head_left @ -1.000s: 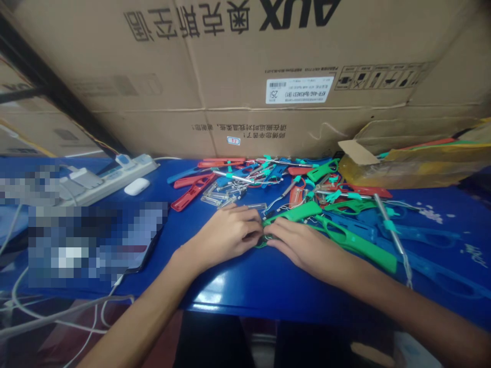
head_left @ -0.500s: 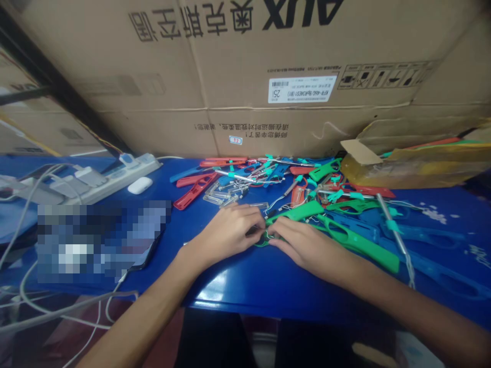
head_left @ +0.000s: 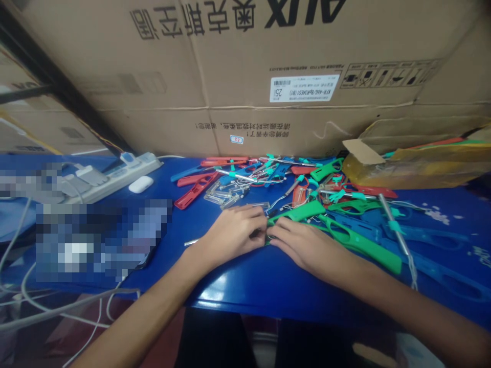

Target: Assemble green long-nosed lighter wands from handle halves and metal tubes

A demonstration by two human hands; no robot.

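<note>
My left hand [head_left: 240,229] and my right hand [head_left: 301,243] meet over the middle of the blue table, fingers curled and fingertips close together. Between them they hold a green plastic lighter casing [head_left: 301,210]; its long end sticks out up and to the right, past my right fingers. The fingers hide most of its near part, and any small part in the pinch cannot be made out. A silvery rod tip [head_left: 191,242] shows beside my left wrist. Just right of my right hand lies another green casing [head_left: 364,243], with blue casings [head_left: 422,255] beyond it.
Behind my hands is a pile of red casings [head_left: 197,190], clear plastic tanks [head_left: 220,194], wires and metal tubes [head_left: 395,225]. A torn carton [head_left: 422,166] stands at right, a large cardboard box [head_left: 172,76] at the back. A power strip [head_left: 115,179] and white case [head_left: 140,184] are left.
My hands stay at almost the same spot, with the fingers shifted slightly. The green loop seen below my fingertips is now mostly covered, and more of the rod tip shows by my left wrist.
</note>
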